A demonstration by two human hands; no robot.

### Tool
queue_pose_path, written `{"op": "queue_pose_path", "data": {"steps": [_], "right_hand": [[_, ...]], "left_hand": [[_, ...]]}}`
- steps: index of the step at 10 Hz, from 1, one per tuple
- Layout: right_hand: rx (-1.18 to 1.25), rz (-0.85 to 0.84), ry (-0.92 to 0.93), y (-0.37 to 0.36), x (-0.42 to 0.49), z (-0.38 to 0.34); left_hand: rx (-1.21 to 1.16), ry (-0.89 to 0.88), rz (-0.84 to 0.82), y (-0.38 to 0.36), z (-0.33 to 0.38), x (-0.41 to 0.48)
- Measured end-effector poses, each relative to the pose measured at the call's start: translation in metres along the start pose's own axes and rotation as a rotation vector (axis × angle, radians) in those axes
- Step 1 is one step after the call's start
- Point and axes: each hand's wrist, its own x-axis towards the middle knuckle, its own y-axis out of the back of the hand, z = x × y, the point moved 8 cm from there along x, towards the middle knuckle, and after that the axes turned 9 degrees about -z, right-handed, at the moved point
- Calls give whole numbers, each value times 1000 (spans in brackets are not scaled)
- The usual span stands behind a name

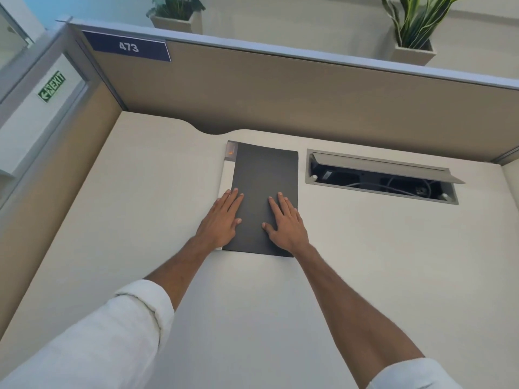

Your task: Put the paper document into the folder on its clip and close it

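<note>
Starting at the left, I am reading a green sign (52, 87) on the glass panel that says "EXIT" with an arrow, and a dark blue plate (127, 47) on the beige cubicle partition (280, 94) that is showing "473". Moving in, I am looking at my left hand (222, 219), which is lying flat and spread, palm down, on the near left part of the dark grey matte rectangular folder (265, 175); it is gripping nothing, only pressing. The folder is lying shut on the pale cream desk (140, 206), with its long axis running away from me and a white strip along its left edge carrying a small orange mark I cannot read. No loose paper document is showing, so I am judging it to be already inside. My right hand (286, 223) is resting the same way, fingers extended and empty, on the near right part of the cover. Both hands are equally near. Further right, a grey cable hatch (382, 175) is standing open, well apart from the folder.
</note>
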Motion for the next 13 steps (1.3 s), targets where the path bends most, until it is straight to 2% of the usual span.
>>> {"op": "queue_pose_path", "data": {"steps": [4,9,12,13], "right_hand": [[3,1,-14,32,51,14],[-10,10,-18,35,51,11],[-11,136,11,47,6,12],[-31,232,8,59,-23,20]], "left_hand": [[30,-37,21,29,-5,54],[45,-26,19,36,0,54],[203,-45,93,38,44,17],[290,-93,129,43,71,3]]}}
